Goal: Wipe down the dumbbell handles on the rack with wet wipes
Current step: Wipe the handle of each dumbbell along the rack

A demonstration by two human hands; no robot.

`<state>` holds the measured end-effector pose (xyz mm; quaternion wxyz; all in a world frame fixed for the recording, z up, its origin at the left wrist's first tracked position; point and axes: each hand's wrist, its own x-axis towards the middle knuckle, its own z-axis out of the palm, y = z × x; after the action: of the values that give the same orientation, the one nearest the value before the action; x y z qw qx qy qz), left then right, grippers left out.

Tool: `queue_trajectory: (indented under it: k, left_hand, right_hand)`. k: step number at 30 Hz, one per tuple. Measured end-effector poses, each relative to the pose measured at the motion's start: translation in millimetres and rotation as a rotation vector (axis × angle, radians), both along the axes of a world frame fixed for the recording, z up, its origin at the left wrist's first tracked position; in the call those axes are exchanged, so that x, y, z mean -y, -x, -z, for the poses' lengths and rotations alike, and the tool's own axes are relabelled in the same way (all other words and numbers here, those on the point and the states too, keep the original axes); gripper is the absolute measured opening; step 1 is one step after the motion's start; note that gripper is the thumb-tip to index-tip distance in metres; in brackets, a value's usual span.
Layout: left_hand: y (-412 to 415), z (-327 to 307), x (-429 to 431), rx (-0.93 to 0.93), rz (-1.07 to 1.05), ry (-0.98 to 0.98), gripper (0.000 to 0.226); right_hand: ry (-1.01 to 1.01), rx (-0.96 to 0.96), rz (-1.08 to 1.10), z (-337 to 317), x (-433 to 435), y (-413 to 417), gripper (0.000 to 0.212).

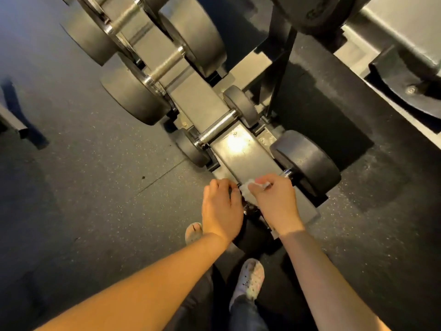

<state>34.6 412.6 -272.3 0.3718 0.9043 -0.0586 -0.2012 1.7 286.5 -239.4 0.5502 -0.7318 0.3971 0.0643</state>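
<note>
Dumbbell handle (287,174) lies at the near end of the rack (241,149), its axis going up-right; right hand (274,201) pinches the wet wipe (245,188) on it; left hand (220,209) is curled just beside, and what it grasps cannot be told.

Open floor (83,175) lies left of the rack (241,151); a black dumbbell head (307,161) blocks its right side.

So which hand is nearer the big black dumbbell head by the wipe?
Right. The right hand is just beside the dumbbell head, pinching the wipe; the left hand is farther off.
</note>
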Motion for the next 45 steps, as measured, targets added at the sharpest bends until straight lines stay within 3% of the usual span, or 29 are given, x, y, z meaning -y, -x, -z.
queue_trajectory:
  k: [2,4,8,10,16,20,23,26,29,32,34,37,39,42,44,45]
  left_hand:
    - [-26.9,-5.3,-19.5,-0.064,0.036,0.074,0.016]
    - [-61.6,-10.1,-40.5,0.004,0.039,0.074,0.013]
    - [-136.3,-4.7,-67.5,0.145,-0.187,0.078,0.008]
    - [-164.4,3.5,-67.1,0.113,-0.274,0.087,0.015]
    - [-191.8,45.6,-27.2,-0.247,-0.491,0.25,0.037]
    - [-187.1,60.9,-15.0,-0.201,-0.666,0.322,0.035]
    - [-184.9,59.7,-13.6,-0.18,-0.672,0.33,0.035]
    - [-182.2,57.2,-10.8,-0.168,-0.723,0.341,0.037]
    - [-180.6,58.4,-8.8,-0.145,-0.736,0.321,0.039]
    - [-179.6,56.8,-8.2,-0.136,-0.726,0.264,0.038]
    - [-179.1,56.1,-7.4,-0.139,-0.747,0.246,0.039]
    - [-177.7,57.9,-6.5,-0.13,-0.767,0.234,0.04]
    - [-177.0,59.1,-6.6,-0.126,-0.775,0.239,0.04]
    - [-178.4,58.0,-6.7,-0.114,-0.771,0.239,0.044]
    - [-177.7,59.1,-6.4,-0.117,-0.78,0.237,0.042]
    - [-177.0,59.0,-6.0,-0.117,-0.783,0.242,0.04]
  right_hand:
    - [-0.039,0.085,0.062,-2.6,-6.9,-23.4,0.012]
    - [0.007,0.127,0.067,3.3,-15.1,-50.9,0.014]
    - [0.17,0.151,-0.041,18.5,-31.7,-108.3,0.016]
    - [0.26,0.192,-0.182,22.4,-41.0,-137.4,0.017]
    - [0.576,0.164,-0.738,52.8,-50.5,-190.7,0.022]
    - [0.876,0.145,-1.134,50.3,-23.4,-204.3,0.009]
    - [1.035,0.095,-1.157,43.6,3.6,-221.8,0.01]
    - [0.962,0.104,-1.168,45.8,6.8,-223.8,0.011]
    - [0.799,0.188,-1.312,47.3,-14.5,-219.7,0.017]
    - [0.818,0.196,-1.442,54.7,-19.6,-235.3,0.014]
    - [0.78,0.063,-1.497,59.0,-19.3,-252.7,0.013]
    - [0.497,-0.247,-1.515,63.9,-26.9,-277.9,0.025]
    - [0.437,-0.294,-1.544,64.4,-33.2,-281.4,0.022]
    - [0.587,-0.17,-1.597,57.5,-27.0,-260.2,0.01]
    - [0.685,0.056,-1.581,54.7,-10.9,-236.1,0.006]
    - [0.747,0.179,-1.583,55.6,-1.7,-223.7,0.016]
